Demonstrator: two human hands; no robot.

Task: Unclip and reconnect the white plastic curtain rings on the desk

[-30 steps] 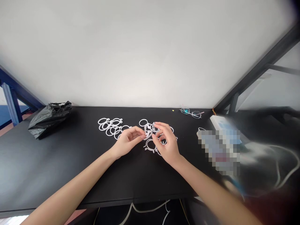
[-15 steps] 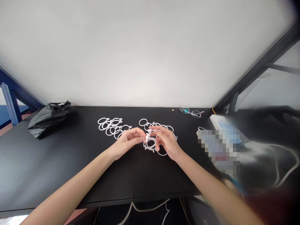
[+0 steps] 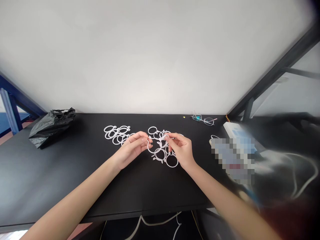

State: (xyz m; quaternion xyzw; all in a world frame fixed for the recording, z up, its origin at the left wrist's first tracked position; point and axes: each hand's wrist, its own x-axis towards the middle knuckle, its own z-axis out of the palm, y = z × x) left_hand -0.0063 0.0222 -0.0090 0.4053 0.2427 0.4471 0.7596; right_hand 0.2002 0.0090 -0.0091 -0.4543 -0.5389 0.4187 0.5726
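Note:
My left hand (image 3: 133, 145) is closed in a pinch on a white plastic ring (image 3: 151, 151), gripping its left edge where a small clip sticks out. My right hand (image 3: 182, 149) is closed too, its thumb and fingertips pinching a white piece that looks like another ring (image 3: 163, 144) just right of the first. Whether these two rings touch is hard to see. Below and behind the hands lies a loose heap of similar rings (image 3: 172, 167), partly covered by my right hand. A second group of rings (image 3: 110, 137) lies left of it, partly behind my left hand.
A black plastic bag (image 3: 52, 127) rests at the left of the black table (image 3: 140, 186). Wire-framed glasses (image 3: 209, 121) lie at the back right. A white box (image 3: 235, 128) and a blurred-out item (image 3: 232, 160) are beside my right forearm. Cables hang below the front edge.
My hands have moved slightly apart. The white part held between them was seen edge-on and now shows as an open ring in my left hand, with a second white piece in my right.

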